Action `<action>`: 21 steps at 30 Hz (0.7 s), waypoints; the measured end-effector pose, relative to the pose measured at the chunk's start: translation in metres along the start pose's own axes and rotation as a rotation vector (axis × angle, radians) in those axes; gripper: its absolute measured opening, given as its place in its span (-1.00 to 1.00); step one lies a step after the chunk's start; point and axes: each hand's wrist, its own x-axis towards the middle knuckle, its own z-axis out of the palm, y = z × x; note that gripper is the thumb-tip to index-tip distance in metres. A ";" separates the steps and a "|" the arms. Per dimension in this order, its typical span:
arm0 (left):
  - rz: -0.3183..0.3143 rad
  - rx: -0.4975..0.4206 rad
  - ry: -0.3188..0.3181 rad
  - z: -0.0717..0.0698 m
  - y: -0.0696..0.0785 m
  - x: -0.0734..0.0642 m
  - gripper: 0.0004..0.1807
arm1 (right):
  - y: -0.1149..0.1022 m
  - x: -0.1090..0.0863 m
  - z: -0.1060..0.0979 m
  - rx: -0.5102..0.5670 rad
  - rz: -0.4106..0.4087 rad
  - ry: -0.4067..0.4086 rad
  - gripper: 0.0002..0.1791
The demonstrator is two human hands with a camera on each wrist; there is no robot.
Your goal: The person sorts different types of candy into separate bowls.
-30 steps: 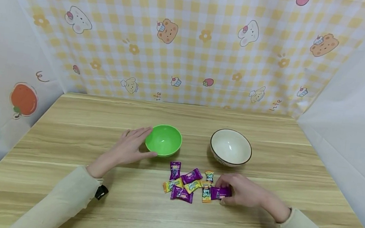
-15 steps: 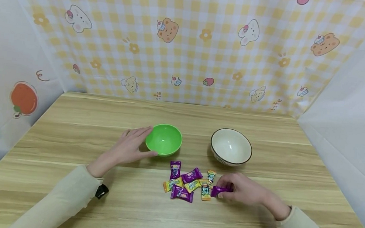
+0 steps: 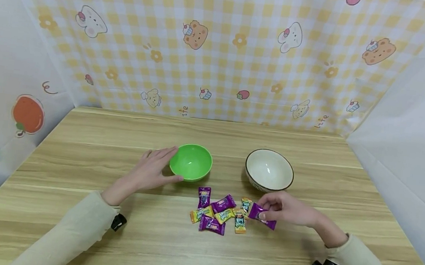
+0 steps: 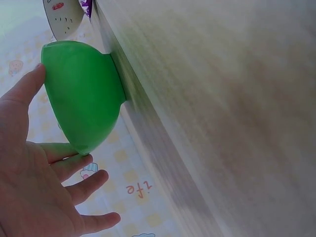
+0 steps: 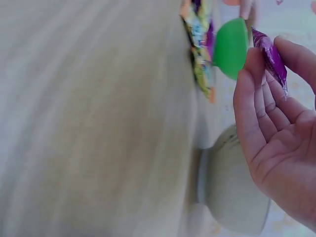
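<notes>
In the head view, my right hand (image 3: pixel 291 209) pinches a purple-wrapped candy (image 3: pixel 269 223) between thumb and fingers. The right wrist view shows this purple candy (image 5: pixel 273 59) edge-on at the fingertips, raised off the wooden table. My left hand (image 3: pixel 150 172) is at the left side of a green bowl (image 3: pixel 191 161), thumb and forefinger spread along its rim. In the left wrist view the fingers are mostly straight, with the thumb tip right at the rim of the green bowl (image 4: pixel 81 94). More purple candies (image 3: pixel 212 225) and yellow candies (image 3: pixel 239 222) lie in a loose cluster between the hands.
A cream bowl (image 3: pixel 269 168) with a dark rim stands right of the green one, just beyond my right hand. Behind the wooden table (image 3: pixel 127 128) hangs a yellow checked cloth (image 3: pixel 219 68). White sheets enclose both sides.
My right hand has picked up the purple candy and raised it slightly, tilting it. The yellow candies beside it shifted a little. My left hand has stayed at the green bowl.
</notes>
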 end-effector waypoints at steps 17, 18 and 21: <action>-0.007 0.000 -0.005 0.001 -0.001 0.000 0.01 | -0.037 0.014 -0.035 0.010 0.098 0.172 -0.70; -0.007 0.000 -0.005 0.001 -0.001 0.000 0.01 | -0.039 0.016 -0.035 0.004 0.114 0.193 -0.68; -0.007 0.002 -0.007 0.001 -0.001 0.000 0.01 | -0.042 0.023 -0.034 0.009 0.161 0.251 -0.64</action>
